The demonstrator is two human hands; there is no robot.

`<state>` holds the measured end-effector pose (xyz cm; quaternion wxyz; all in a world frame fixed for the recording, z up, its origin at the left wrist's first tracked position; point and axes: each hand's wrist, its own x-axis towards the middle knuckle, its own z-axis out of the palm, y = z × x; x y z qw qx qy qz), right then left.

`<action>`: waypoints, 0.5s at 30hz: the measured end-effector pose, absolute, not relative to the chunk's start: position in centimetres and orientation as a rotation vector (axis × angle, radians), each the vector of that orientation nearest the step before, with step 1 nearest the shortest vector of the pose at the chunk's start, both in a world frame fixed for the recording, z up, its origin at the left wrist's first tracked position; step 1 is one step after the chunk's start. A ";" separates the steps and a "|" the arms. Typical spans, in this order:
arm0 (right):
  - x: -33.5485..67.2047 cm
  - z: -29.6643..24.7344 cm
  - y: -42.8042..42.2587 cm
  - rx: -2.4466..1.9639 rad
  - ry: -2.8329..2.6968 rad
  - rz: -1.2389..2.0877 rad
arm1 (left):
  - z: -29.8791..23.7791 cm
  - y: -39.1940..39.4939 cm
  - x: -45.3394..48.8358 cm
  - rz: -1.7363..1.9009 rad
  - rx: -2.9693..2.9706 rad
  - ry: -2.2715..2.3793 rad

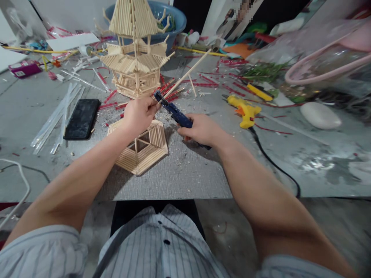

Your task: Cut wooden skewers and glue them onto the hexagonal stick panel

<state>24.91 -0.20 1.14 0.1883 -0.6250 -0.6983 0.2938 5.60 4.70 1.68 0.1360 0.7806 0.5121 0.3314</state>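
Right grip (203, 129) closed around the handles of a blue hand tool (178, 116), held just above the tabletop (188, 177), mid-width. Long axis diagonal: head points away and to the left, handles run back toward the right palm. Left grip (139, 116): fingers curled right at the tool head, can't tell what, if anything, is pinched.

Pale stick (191, 71) slants away and up to the right, near end by the tool head; can't tell if it's held. Hexagonal stick piece (153, 154) lies flat, partly covered by the left forearm, one corner toward the person. Stick tower (135, 61) upright just beyond the left hand, axis vertical, tiered roofs.

Containers: blue basin (180, 21) behind the tower, something green and blue inside, details unclear. Pink-rimmed container (288, 76) far right, amid clear plastic, contents unreadable. Yellow glue gun (246, 114) right of the tool, nozzle to the left
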 end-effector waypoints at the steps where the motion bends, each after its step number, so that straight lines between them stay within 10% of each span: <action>1: 24.9 1.1 -0.2 -1.759 -1.970 0.829 | 1.6 4.8 5.6 0.965 2.263 1.477; 15: 25.0 2.1 -0.8 -1.725 -1.967 0.960 | 2.4 3.3 6.1 0.725 2.441 1.751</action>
